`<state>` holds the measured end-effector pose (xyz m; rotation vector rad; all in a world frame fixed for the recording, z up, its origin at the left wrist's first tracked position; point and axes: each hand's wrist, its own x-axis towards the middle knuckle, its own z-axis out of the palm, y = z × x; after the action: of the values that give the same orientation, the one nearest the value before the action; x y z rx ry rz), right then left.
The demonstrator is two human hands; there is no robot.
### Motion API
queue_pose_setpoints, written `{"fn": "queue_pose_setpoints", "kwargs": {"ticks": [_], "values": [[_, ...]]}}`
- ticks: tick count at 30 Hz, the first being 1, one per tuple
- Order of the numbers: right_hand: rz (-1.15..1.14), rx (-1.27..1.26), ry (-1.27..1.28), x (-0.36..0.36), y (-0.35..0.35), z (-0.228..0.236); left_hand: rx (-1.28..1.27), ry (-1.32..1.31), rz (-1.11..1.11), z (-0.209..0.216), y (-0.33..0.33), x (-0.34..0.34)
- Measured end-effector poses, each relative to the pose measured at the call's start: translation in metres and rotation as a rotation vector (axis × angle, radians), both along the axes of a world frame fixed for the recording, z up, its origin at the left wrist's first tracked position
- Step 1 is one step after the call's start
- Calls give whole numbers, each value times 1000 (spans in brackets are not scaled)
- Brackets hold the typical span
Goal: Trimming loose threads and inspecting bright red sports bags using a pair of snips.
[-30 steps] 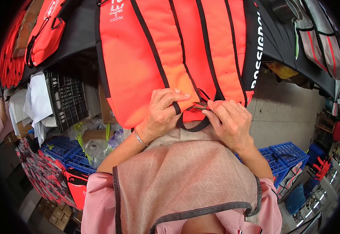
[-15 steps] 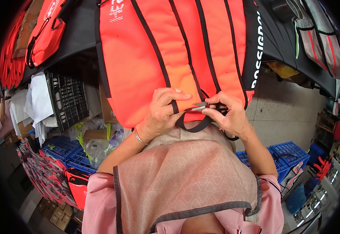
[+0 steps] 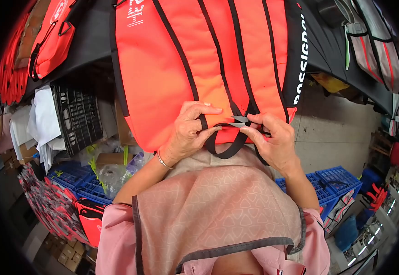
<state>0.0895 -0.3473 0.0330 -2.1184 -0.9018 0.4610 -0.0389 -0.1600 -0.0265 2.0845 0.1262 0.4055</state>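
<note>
A large orange-red backpack (image 3: pixel 156 91) with black trim lies on the table, its near end toward me. My left hand (image 3: pixel 191 130) pinches the lower end of a padded shoulder strap (image 3: pixel 211 95) by its black edging. In my right hand (image 3: pixel 275 142) is a small pair of thread snips (image 3: pixel 239 123), blades pointing left and spread apart. The blade tips are close to the strap's edge by my left fingertips; whether they touch it I cannot tell. A black webbing loop (image 3: pixel 229 153) hangs below my hands, over my apron (image 3: pixel 217 197).
The dark-covered table (image 3: pixel 325 59) carries another orange-red bag (image 3: pixel 55 41) at far left and grey bags (image 3: pixel 375 55) at far right. Below left are a black crate (image 3: pixel 78 119) with white sheets and a heap of bags (image 3: pixel 53 201). Blue crates (image 3: pixel 339 181) stand low right.
The snips' blades have spread wider, and my right hand has shifted slightly to the right. My left hand keeps its pinch on the strap in nearly the same place.
</note>
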Motion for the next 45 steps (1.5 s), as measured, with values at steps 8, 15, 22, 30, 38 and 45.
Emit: {"fn": "queue_pose_setpoints", "kwargs": {"ticks": [8, 15, 22, 30, 38, 45], "values": [[67, 4, -135, -2, 6, -4, 27, -14, 4, -3, 0, -1], [77, 20, -132, -1, 6, -8, 32, -4, 16, -3, -1, -1], [72, -2, -101, 0, 5, -8, 22, 1, 24, -3, -1, -1], [51, -30, 12, 0, 6, -9, 25, 5, 13, -3, 1, 0], [-92, 164, 726, 0, 19, -19, -168, 70, 12, 3, 6, 2], [-166, 320, 1132, 3, 19, -39, -274, 127, 39, 2, 9, 1]]}}
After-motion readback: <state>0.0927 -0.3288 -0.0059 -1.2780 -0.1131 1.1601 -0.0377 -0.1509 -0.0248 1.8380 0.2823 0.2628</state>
